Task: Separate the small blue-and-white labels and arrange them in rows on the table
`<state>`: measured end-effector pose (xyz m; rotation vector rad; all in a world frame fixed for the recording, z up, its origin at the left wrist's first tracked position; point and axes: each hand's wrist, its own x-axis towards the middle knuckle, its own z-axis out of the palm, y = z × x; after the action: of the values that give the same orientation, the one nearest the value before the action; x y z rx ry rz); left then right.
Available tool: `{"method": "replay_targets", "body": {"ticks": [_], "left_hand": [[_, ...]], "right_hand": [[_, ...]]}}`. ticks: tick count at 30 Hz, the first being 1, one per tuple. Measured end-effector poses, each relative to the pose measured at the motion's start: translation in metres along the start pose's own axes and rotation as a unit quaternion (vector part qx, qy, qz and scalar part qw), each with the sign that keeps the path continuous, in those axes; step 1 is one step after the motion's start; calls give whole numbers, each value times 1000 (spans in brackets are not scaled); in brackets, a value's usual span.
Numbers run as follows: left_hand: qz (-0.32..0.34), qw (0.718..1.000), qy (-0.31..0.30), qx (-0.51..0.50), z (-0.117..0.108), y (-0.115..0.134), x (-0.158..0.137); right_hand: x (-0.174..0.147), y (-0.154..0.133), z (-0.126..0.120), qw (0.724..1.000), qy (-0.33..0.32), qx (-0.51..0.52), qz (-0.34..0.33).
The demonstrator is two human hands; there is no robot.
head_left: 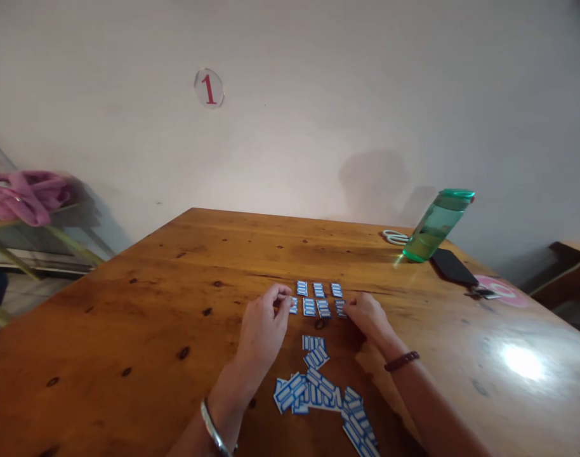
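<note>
Small cards with blue-and-white patterns lie in two short rows on the wooden table (151, 279). My left hand (265, 320) is closed, thumb and forefinger pinched at the leftmost card (294, 306) of the nearer row, which they partly cover. At the other end of that row, the fingers of my right hand (370, 316) are bent together on the rightmost card (340, 308), hiding part of it. Between them lie two cards, and three more form the farther row, including a middle card (318, 290). Closer to me is a loose, overlapping heap of similar cards (313, 390).
A green water bottle (437, 228) stands at the back right, beside a white coiled cable (395, 237) and a flat black object (454, 268). A pink round sticker (506, 291) lies near the right edge. Pink cloth (30, 193) rests on furniture at left.
</note>
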<state>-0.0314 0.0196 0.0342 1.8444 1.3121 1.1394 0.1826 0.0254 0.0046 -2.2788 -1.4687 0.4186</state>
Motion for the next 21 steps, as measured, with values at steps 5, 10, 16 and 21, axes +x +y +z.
{"method": "replay_targets", "body": {"ticks": [5,10,16,21], "left_hand": [[-2,1000,-1,-3,1,0,0],[9,1000,2,-2,2,-2,-1],[15,1000,-3,12,3,-4,0],[16,1000,0,0,3,-1,-1]], "right_hand": [[3,5,4,1000,28,13,-6],[6,10,8,998,44,50,-4],[0,12,-2,986,-30,164,-21],[-14,17,-21,960,-22,274,-53]]}}
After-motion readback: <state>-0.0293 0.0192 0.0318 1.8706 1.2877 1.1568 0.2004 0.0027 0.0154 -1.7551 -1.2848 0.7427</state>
